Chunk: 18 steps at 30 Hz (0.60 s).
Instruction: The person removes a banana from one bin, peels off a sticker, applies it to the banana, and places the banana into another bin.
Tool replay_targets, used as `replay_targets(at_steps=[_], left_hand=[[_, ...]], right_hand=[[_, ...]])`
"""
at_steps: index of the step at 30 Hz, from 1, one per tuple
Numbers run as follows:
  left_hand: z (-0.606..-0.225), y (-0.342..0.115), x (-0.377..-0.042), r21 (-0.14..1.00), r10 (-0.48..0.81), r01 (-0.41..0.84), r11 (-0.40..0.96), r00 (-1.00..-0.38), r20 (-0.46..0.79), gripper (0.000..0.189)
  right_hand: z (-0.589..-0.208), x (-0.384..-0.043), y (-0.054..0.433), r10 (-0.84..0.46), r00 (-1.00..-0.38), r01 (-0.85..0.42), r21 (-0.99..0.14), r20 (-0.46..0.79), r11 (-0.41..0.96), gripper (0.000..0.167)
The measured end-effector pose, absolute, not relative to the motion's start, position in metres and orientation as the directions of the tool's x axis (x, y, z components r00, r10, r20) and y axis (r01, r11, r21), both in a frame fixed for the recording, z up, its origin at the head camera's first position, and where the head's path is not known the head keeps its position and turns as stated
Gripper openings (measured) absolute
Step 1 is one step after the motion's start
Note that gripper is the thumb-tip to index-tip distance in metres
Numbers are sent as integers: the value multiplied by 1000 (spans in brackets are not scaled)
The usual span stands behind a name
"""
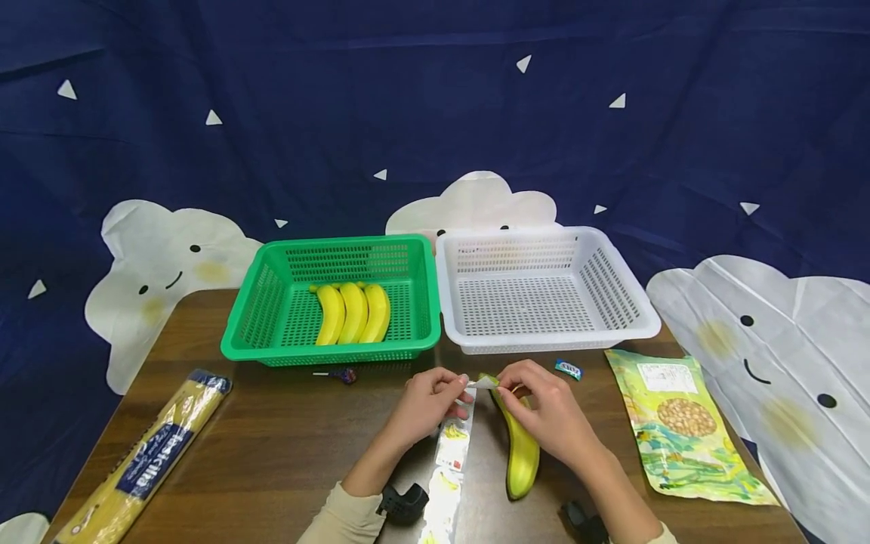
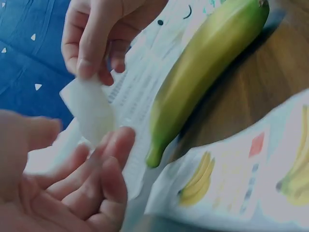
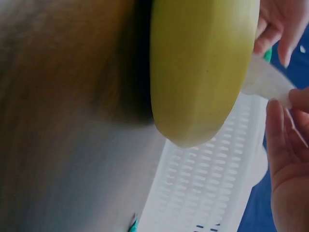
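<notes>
White, the slip (image 1: pixel 485 383) pinched by the right hand (image 1: pixel 546 406) and touched by the relaxed left hand (image 1: pixel 427 406) probably needs edge-only handling between both hands to stay uncreased.

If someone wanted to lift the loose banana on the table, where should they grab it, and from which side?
Probably round the thick middle of the banana, from above and slightly right, fingers across its width. It lies flat, gently curved, narrowing toward the stem; the picture strip lies to its left.
</notes>
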<state>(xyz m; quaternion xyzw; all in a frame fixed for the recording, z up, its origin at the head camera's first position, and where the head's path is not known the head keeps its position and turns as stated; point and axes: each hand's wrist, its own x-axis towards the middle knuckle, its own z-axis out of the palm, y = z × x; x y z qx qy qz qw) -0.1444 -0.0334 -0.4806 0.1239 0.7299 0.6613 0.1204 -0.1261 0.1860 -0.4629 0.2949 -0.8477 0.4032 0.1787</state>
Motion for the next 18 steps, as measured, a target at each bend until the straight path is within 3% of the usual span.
replay_targets(at_steps=[3, 5, 10, 14, 18], left_hand=[[-484, -24, -145, 996, 308, -58, -75, -951, -32, 28], [-487, -19, -146, 991, 290, -66, -116, -957, -29, 22], [-489, -8, -147, 999, 248, -9, -48, -969, 3, 9], [-488, -2, -148, 999, 269, 32, -4, -963, 32, 8], [-489, 3, -147, 997, 315, 71, 16, -947, 62, 10]], right_hand=[[-463, -123, 185, -396, -736, -674, -535, 550, 509, 17], [-462, -120, 185, -419, -735, -676, -537, 533, 504, 16], [-460, -116, 191, -396, -815, -577, -664, 424, 476, 14], [-459, -119, 198, -290, -892, -449, -757, 347, 475, 12], [-461, -120, 206, -241, -925, -376, -789, 292, 486, 12]])
